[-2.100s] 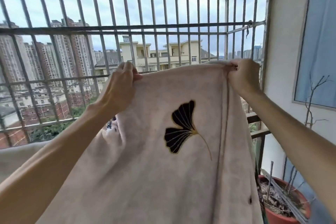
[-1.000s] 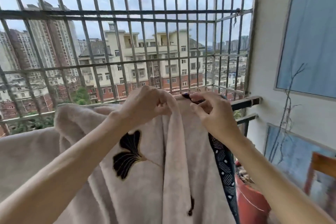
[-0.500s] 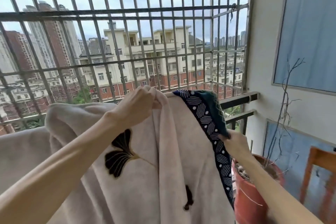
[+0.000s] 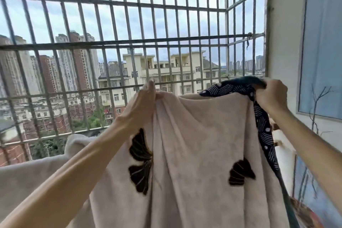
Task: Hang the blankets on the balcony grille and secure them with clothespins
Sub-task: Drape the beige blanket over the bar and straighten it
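A pale pink blanket (image 4: 194, 144) with black ginkgo-leaf prints hangs spread in front of me, its dark blue patterned underside (image 4: 264, 131) showing along the top right edge. My left hand (image 4: 142, 105) pinches the top edge at the left. Gripping the top right corner, where the blue side folds over, is my right hand (image 4: 272, 96). Both hands hold the blanket up before the metal balcony grille (image 4: 114, 46), at about the height of its lower crossbar. No clothespins are in view.
More pale fabric (image 4: 33, 172) lies draped at the lower left along the grille's base. A white wall with a blue-tinted window (image 4: 323, 42) stands to the right. A bare twig (image 4: 314, 109) rises beside the window.
My hands have moved apart and upward, spreading the bunched blanket wide. My right hand rose from the lower blue edge to the top right corner. The view tilted up.
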`<state>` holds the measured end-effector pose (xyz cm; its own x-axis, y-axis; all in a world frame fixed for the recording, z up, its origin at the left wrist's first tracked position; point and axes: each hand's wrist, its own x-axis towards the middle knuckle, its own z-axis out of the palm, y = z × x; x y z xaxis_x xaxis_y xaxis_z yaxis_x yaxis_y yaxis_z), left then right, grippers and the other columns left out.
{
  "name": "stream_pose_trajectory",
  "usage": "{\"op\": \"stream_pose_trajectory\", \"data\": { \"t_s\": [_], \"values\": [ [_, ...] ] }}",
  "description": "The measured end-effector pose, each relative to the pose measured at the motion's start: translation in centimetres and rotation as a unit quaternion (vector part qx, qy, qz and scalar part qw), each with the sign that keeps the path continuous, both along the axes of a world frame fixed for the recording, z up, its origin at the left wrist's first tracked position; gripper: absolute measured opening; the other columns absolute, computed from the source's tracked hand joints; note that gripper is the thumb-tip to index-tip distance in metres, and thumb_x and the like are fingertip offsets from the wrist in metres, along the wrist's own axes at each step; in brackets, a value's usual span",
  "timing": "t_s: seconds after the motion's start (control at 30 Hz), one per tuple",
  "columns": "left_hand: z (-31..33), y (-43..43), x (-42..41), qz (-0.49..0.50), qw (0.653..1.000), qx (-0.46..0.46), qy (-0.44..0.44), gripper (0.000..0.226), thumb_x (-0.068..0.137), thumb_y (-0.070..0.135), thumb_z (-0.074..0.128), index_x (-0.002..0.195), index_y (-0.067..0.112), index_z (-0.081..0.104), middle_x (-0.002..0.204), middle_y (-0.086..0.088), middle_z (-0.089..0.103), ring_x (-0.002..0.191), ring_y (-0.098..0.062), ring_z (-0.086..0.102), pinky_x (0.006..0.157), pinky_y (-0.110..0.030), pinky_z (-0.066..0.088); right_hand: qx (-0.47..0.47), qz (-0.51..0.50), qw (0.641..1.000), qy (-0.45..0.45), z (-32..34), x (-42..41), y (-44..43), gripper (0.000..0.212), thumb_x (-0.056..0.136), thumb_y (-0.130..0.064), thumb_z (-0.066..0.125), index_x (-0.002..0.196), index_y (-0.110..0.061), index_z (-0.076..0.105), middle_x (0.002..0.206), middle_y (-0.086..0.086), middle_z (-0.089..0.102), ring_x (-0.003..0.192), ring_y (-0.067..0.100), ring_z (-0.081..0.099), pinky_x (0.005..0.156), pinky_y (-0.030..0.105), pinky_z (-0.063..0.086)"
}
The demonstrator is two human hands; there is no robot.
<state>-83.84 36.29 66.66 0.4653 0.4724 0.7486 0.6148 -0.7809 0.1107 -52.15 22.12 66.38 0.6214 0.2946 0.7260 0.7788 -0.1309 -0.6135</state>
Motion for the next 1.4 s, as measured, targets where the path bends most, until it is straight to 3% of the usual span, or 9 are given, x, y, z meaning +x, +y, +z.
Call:
{"op": "stream_pose_trajectory", "data": {
  "t_s": [0.3, 0.47, 0.6, 0.7, 0.87, 1.07, 1.17, 1.27, 1.4],
  "values": [
    [8.9, 4.8, -14.3, 0.169, 0.975, 0.099, -0.109, 0.011, 0.098, -0.004, 0.040, 0.107, -0.003, 0.045, 0.067, 0.003, 0.040, 0.053, -0.012, 0.041, 0.045, -0.020, 0.025, 0.059, 0.120, 0.989, -0.066, 11.1, -8.9, 7.9, 0.027, 0.083, 0.001, 0.060, 0.109, 0.003, 0.069, 0.105, 0.025, 0.070, 0.099, 0.035, 0.065, 0.077, 0.035, 0.051],
    [4.7, 6.6, -22.7, 0.287, 0.957, -0.030, -0.024, 0.008, 0.098, 0.004, 0.045, 0.095, 0.011, 0.045, 0.071, -0.001, 0.051, 0.062, -0.016, 0.053, 0.049, -0.022, 0.035, -0.129, 0.218, 0.961, -0.108, 8.7, -16.1, 13.9, 0.030, 0.087, 0.003, 0.054, 0.115, 0.003, 0.065, 0.114, 0.024, 0.064, 0.105, 0.036, 0.059, 0.077, 0.032, 0.046],
    [0.2, 5.5, -24.7, 0.234, 0.943, -0.194, 0.138, 0.016, 0.099, 0.010, 0.048, 0.084, 0.017, 0.050, 0.077, 0.003, 0.056, 0.073, -0.016, 0.059, 0.056, -0.017, 0.038, -0.496, 0.266, 0.809, -0.169, 4.1, -19.5, 15.2, 0.013, 0.089, -0.009, 0.060, 0.081, -0.017, 0.066, 0.087, 0.006, 0.069, 0.081, 0.023, 0.065, 0.067, 0.029, 0.054],
    [-0.6, 4.8, -24.7, 0.201, 0.910, -0.265, 0.247, 0.010, 0.097, 0.016, 0.052, 0.090, 0.019, 0.058, 0.094, 0.002, 0.064, 0.089, -0.017, 0.061, 0.077, -0.025, 0.048, -0.655, 0.302, 0.682, -0.122, 0.7, -21.1, 14.8, 0.017, 0.085, -0.021, 0.072, 0.102, -0.018, 0.073, 0.100, 0.004, 0.075, 0.084, 0.018, 0.071, 0.080, 0.032, 0.060],
    [0.1, 4.6, -24.7, 0.172, 0.917, -0.286, 0.218, 0.013, 0.095, 0.024, 0.059, 0.083, 0.026, 0.061, 0.083, 0.011, 0.059, 0.081, -0.010, 0.058, 0.068, -0.019, 0.043, -0.559, 0.385, 0.725, -0.119, 0.1, -23.0, 12.3, 0.025, 0.087, -0.042, 0.064, 0.105, -0.026, 0.071, 0.106, -0.006, 0.072, 0.090, 0.011, 0.070, 0.072, 0.022, 0.056],
    [-1.2, 4.6, -25.4, 0.118, 0.944, -0.274, 0.142, 0.013, 0.091, 0.027, 0.065, 0.079, 0.023, 0.063, 0.082, 0.011, 0.061, 0.082, -0.011, 0.060, 0.078, -0.027, 0.051, -0.269, 0.528, 0.790, -0.156, -1.0, -30.9, 7.6, 0.042, 0.080, -0.050, 0.060, 0.115, -0.028, 0.067, 0.109, -0.014, 0.068, 0.096, 0.002, 0.065, 0.085, 0.020, 0.052],
    [-2.2, 2.7, -26.2, 0.104, 0.976, -0.190, 0.011, 0.018, 0.085, 0.032, 0.074, 0.083, 0.017, 0.064, 0.076, 0.008, 0.064, 0.072, -0.008, 0.062, 0.064, -0.016, 0.050, -0.193, 0.526, 0.790, -0.249, -2.4, -36.1, 6.5, 0.044, 0.084, -0.048, 0.065, 0.124, -0.030, 0.062, 0.117, -0.017, 0.065, 0.099, -0.006, 0.059, 0.088, 0.015, 0.048],
    [-3.3, 0.2, -27.9, 0.102, 0.984, -0.110, -0.091, 0.013, 0.090, 0.024, 0.069, 0.088, 0.013, 0.062, 0.073, 0.009, 0.061, 0.063, -0.002, 0.059, 0.052, -0.008, 0.045, -0.146, 0.579, 0.742, -0.304, -3.8, -40.4, 6.3, 0.038, 0.088, -0.051, 0.058, 0.105, -0.020, 0.070, 0.103, -0.015, 0.065, 0.093, -0.005, 0.060, 0.081, 0.017, 0.051],
    [-4.6, -2.2, -32.5, 0.101, 0.993, -0.052, -0.040, 0.003, 0.093, 0.009, 0.060, 0.094, 0.011, 0.061, 0.086, 0.000, 0.064, 0.075, -0.014, 0.061, 0.063, -0.021, 0.049, -0.114, 0.526, 0.765, -0.354, -5.0, -44.0, 7.2, 0.013, 0.093, -0.037, 0.059, 0.089, -0.025, 0.064, 0.117, -0.010, 0.064, 0.120, 0.005, 0.052, 0.097, 0.035, 0.049]
  ]
}}
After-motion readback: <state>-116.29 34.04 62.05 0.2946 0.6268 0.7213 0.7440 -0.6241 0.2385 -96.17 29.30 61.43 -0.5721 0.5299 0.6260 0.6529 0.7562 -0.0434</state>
